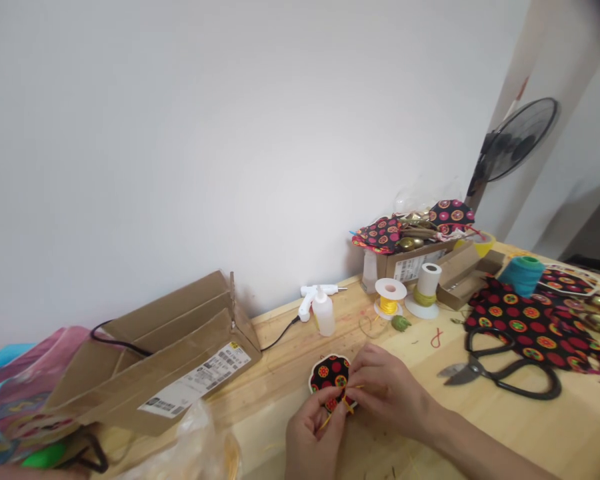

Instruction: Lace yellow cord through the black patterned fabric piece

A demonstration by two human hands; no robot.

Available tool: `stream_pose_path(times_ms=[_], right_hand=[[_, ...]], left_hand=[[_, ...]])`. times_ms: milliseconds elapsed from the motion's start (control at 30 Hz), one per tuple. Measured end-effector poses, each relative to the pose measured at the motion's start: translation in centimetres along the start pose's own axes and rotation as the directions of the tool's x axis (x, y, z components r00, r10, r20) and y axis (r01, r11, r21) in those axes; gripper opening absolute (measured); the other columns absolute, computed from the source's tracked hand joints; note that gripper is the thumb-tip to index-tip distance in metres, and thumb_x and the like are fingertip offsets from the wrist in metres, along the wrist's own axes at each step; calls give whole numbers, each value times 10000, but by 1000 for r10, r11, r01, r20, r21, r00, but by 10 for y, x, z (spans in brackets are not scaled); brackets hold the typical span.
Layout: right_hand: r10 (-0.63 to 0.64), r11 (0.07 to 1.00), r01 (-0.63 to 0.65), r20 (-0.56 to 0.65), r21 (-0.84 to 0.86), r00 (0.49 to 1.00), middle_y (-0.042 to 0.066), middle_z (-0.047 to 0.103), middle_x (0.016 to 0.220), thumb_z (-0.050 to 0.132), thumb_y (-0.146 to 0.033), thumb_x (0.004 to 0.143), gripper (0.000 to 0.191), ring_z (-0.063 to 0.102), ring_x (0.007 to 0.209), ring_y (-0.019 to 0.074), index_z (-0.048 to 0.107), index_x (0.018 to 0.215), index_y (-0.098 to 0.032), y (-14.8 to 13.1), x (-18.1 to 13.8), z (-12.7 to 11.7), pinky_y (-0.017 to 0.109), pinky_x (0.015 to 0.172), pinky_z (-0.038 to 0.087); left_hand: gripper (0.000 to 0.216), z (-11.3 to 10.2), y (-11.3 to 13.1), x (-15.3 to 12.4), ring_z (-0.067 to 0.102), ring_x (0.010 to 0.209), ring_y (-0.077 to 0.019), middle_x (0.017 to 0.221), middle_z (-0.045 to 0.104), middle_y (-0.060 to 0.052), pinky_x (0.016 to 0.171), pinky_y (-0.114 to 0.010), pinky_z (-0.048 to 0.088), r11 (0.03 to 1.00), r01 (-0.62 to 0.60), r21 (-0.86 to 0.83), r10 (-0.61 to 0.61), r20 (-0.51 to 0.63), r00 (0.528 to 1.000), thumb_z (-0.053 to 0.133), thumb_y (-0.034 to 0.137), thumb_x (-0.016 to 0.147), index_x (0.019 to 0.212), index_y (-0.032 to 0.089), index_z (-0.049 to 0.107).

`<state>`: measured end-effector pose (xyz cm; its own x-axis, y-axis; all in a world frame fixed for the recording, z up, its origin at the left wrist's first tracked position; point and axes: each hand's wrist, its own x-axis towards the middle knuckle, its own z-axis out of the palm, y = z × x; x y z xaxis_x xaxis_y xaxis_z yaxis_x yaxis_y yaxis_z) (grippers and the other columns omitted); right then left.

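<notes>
At the front middle of the table, my left hand (314, 430) and my right hand (387, 387) meet fingertip to fingertip. Both pinch a thin yellow cord (349, 404), and its short ends stick out between the fingers. Just behind them lies a black patterned fabric piece (330, 372) with red and orange flower rounds and a pale border. My fingers cover its lower right part, so I cannot tell whether the cord is joined to it.
Black scissors (500, 370) lie at right beside patterned cloth (510, 320). Behind stand a yellow cord spool (389, 303), a white roll (430, 279), a squeeze bottle (323, 313), a glue gun (307, 300) and teal thread (523, 277). An open cardboard box (180, 373) sits left, near a plastic bag (193, 447).
</notes>
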<state>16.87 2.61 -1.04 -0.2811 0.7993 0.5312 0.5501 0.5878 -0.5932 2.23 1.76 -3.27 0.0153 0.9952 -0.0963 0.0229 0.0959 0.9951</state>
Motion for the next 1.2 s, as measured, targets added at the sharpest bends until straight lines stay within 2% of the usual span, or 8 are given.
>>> stream_pose_path(times_ms=[100, 233, 367, 633, 933, 1033, 1200], right_hand=[[-18, 999, 18, 5, -29, 1000, 12, 594, 667, 535, -183, 724, 100, 489, 664, 128, 608, 657, -196, 0, 1, 0, 264, 613, 381], [-45, 995, 45, 2, -85, 999, 10, 594, 663, 520, -179, 738, 132, 484, 665, 130, 602, 636, -197, 0, 2, 1, 281, 630, 362], [-62, 991, 55, -55, -122, 997, 7, 585, 631, 518, -174, 740, 159, 478, 644, 125, 597, 603, -191, 2, 2, 2, 285, 631, 352], [-42, 998, 39, -63, -59, 997, 16, 592, 658, 530, -177, 731, 128, 494, 658, 128, 606, 629, -187, 3, 1, 1, 267, 614, 379], [-49, 998, 47, -53, -44, 997, 17, 593, 665, 533, -187, 731, 117, 493, 655, 126, 616, 650, -192, 3, 1, 3, 269, 614, 379], [-48, 998, 46, -53, -39, 997, 15, 595, 672, 538, -188, 729, 106, 495, 662, 125, 616, 657, -193, 3, 1, 3, 268, 617, 378], [-57, 998, 55, -51, -39, 997, 18, 594, 661, 522, -196, 742, 123, 493, 658, 126, 614, 660, -193, 2, 1, 2, 270, 617, 381]], left_hand=[[205, 1, 3, -1, 601, 558, -149, 562, 669, -39, 525, -175, 461, 999, 5, -42, -4, 36, 999, 666, 298, 536, 643, 123, 671], [164, 2, 6, -2, 590, 501, -137, 541, 672, -41, 463, -158, 445, 999, 39, 0, -39, 40, 998, 661, 266, 536, 611, 120, 668], [159, 3, 7, -2, 591, 503, -137, 534, 668, -41, 461, -155, 440, 999, 54, 6, -55, 29, 998, 662, 253, 528, 602, 112, 663], [180, -1, 8, 0, 623, 603, -196, 596, 690, -64, 576, -231, 477, 997, 74, -31, -73, 41, 996, 648, 265, 542, 638, 115, 674], [194, -4, 10, 2, 616, 615, -199, 606, 692, -61, 584, -243, 464, 994, 104, 22, -106, 84, 991, 634, 270, 550, 651, 110, 678], [211, -4, 8, 3, 602, 590, -188, 599, 686, -61, 556, -233, 450, 993, 114, 42, -116, 60, 991, 637, 283, 544, 653, 106, 672], [212, -3, 1, 4, 506, 452, -114, 509, 628, -25, 432, -175, 359, 992, 74, 101, -81, 64, 995, 604, 298, 572, 642, 107, 664]])
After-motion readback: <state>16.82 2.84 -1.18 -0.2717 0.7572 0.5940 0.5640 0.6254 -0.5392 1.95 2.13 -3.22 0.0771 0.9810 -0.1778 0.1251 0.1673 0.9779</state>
